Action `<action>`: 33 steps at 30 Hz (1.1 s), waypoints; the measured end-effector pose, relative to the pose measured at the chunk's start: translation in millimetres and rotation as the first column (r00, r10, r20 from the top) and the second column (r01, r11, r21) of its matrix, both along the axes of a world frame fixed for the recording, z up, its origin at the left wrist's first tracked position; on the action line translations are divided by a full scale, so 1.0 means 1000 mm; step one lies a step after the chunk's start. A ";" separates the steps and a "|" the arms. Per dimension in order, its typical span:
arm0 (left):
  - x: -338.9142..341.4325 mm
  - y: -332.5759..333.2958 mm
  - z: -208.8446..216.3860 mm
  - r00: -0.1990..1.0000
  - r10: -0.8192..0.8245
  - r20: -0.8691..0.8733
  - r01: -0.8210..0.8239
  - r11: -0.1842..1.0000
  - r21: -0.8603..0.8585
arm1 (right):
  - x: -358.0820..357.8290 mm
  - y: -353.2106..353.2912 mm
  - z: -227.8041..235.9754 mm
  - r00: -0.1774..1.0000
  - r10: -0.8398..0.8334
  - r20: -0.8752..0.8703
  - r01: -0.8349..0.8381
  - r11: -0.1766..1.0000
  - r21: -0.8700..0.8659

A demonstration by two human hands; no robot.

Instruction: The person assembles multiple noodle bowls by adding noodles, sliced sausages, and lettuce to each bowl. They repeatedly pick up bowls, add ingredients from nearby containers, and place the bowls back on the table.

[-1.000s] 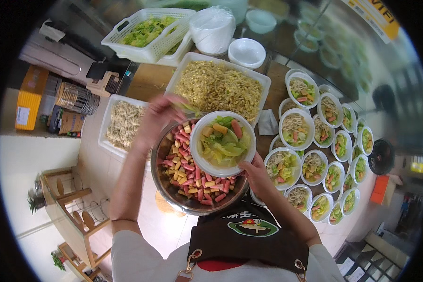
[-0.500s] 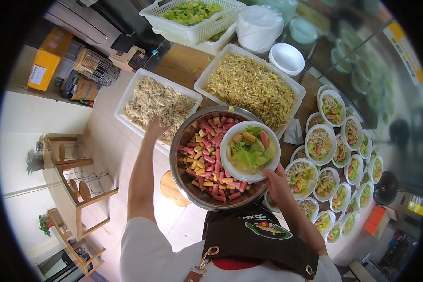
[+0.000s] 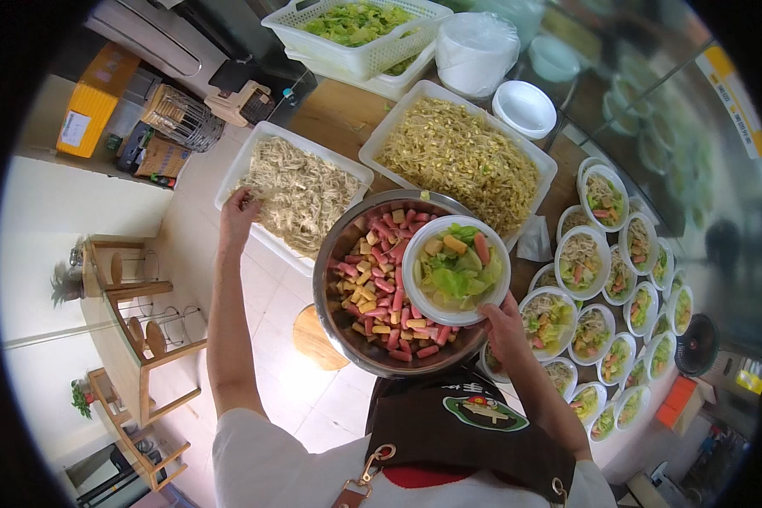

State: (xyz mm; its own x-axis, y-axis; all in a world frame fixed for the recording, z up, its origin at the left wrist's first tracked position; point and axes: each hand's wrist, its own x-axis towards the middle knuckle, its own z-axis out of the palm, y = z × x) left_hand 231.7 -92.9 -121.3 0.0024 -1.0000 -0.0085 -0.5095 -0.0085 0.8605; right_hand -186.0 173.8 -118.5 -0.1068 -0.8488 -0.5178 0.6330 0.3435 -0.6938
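Observation:
My left hand [image 3: 241,209] is at the near left edge of a white tray of pale, noodle-like strands [image 3: 300,190]. Its fingers are curled into the strands there, seemingly pinching some. With my right hand [image 3: 505,328], thumb on the rim, I hold a white round bowl [image 3: 414,292]. Inside it are green lettuce leaves [image 3: 455,275] and a few pieces of pink sausage and yellowish cubes. The bowl is over the right part of a large steel basin [image 3: 323,330], which contains cut pink sausages and yellow-brown cubes [image 3: 387,292].
A white tub of bean sprouts [image 3: 470,161] stands beyond the basin. Further back are a basket of lettuce [image 3: 356,25], wrapped bowls [image 3: 476,55] and stacked white bowls [image 3: 525,108]. Several filled bowls [image 3: 582,262] crowd the right side. A round wooden stool [image 3: 317,340] stands below left.
My left hand has moved left across the strands to the tray's left edge, and its fingers have curled in. The bowl in my right hand stays over the basin.

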 end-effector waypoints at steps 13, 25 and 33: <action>-0.136 0.080 0.158 0.583 -0.709 -0.397 0.775 0.632 0.009 | 0.025 -0.010 0.011 0.998 0.054 0.044 -0.047 0.987 -0.156; -0.300 0.182 0.123 0.280 -0.760 0.586 0.929 0.368 0.032 | -0.021 0.047 0.024 0.987 -0.092 0.129 0.113 0.981 -0.158; -0.399 0.229 0.129 0.387 -0.839 0.382 0.916 0.300 -0.268 | -0.089 0.125 0.002 0.904 -0.391 0.171 0.396 0.918 0.009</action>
State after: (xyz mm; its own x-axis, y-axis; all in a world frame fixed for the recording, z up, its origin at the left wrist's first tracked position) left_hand -167.6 135.9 8.1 -0.9155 -0.3055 0.2618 -0.1095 0.8153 0.5685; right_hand -275.0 298.5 -116.2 -0.3492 -0.7688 -0.5357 0.8197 0.0264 -0.5722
